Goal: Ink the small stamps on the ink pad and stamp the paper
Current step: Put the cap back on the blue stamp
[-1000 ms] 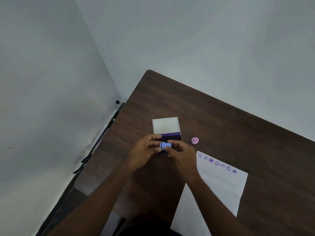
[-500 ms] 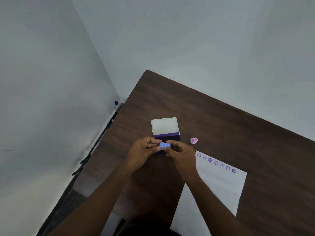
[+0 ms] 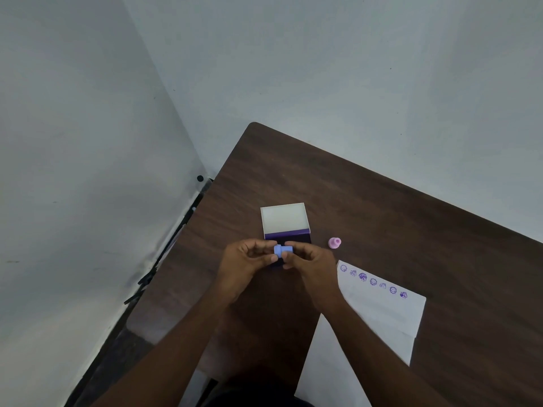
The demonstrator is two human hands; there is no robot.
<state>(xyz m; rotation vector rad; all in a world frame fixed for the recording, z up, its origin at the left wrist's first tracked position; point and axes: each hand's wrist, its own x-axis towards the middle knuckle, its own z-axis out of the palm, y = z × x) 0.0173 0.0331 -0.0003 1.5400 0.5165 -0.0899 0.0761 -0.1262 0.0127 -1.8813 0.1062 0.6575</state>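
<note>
Two small stamps are in view. The blue stamp (image 3: 282,250) lies on its side between your hands, held above the near part of the ink pad case (image 3: 285,227). Your left hand (image 3: 246,267) pinches its left end with curled fingertips; your right hand (image 3: 312,267) pinches its right end in the same way. The second, a pink stamp (image 3: 334,242), stands alone on the table (image 3: 382,207), just right of the case and apart from your hands.

One ink pad case lies open. Its pale lid is folded back toward the wall, and the dark purple pad (image 3: 293,238) sits in the nearer half, partly hidden behind your fingers.

One sheet of white paper (image 3: 379,315) lies to your right, its near end running off the table edge toward you. It carries seven purple stamp marks (image 3: 373,281), set in a single slanting row along its far edge. Your right wrist crosses the paper's left corner.

The table stands in a corner of two pale walls.
</note>
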